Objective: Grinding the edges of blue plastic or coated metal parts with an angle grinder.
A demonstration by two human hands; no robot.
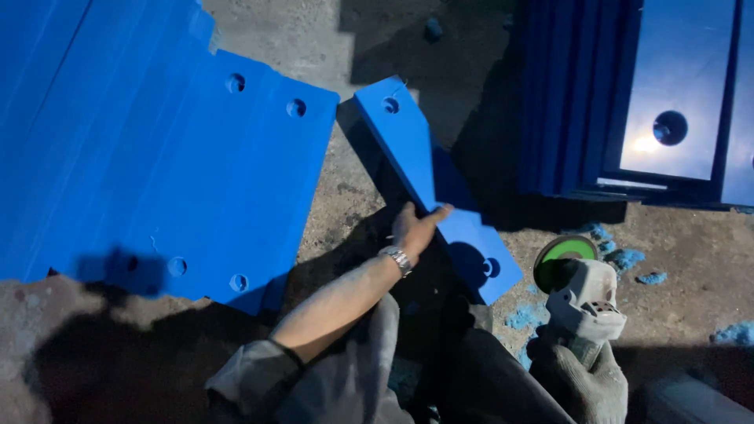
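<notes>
Fingers of the bare left hand [414,226] clasp the edge of a narrow blue plate [424,169] with a hole at each end, tilted up off the gritty floor [345,188]. The gloved right hand [585,381] grips an angle grinder [583,294] with a green disc, just right of the plate's lower end. Wide blue panels [157,149] lie to the left, stacked blue sheets [628,94] at upper right.

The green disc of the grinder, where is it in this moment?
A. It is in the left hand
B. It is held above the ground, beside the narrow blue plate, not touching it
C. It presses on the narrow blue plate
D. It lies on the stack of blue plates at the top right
B. The right hand holds the grinder with its green disc beside the narrow blue plate, a gap showing between them; the left hand grips that plate's edge.
</notes>
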